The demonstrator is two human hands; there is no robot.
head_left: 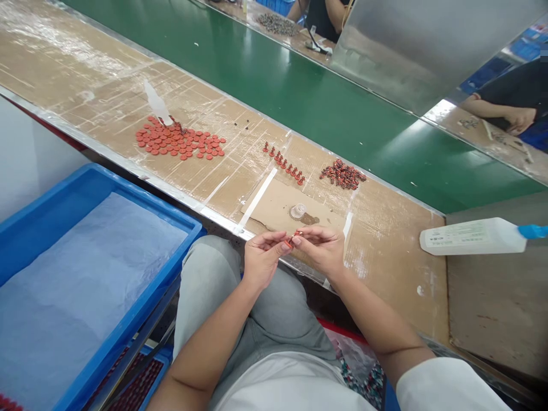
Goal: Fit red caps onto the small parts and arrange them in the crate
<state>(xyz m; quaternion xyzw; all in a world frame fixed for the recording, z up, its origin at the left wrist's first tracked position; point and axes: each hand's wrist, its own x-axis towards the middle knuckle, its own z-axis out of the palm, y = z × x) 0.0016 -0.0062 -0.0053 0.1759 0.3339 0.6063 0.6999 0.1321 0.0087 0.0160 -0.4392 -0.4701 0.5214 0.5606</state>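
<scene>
Over the table's near edge, my left hand (263, 257) pinches a small red disc (288, 244) between thumb and fingers. My right hand (323, 248) meets it there, closed on a small red-and-dark piece (297, 233) that touches or nearly touches the disc; fingers hide most of it. Just beyond my hands, a small clear cup (297, 212) stands on a cardboard sheet (274, 200) beside a wet brown stain. Several small figures on red discs (283, 162) stand in a row behind it. To their right lies a heap of small red-and-dark pieces (343, 174).
Many loose red discs (180, 140) lie at left with a white pointed bottle (157, 103) among them. A large white bottle with a blue cap (475, 237) lies at right. A green conveyor belt (257, 74) runs behind; a blue tray (92, 171) stands at left. Co-workers' arms show across the belt.
</scene>
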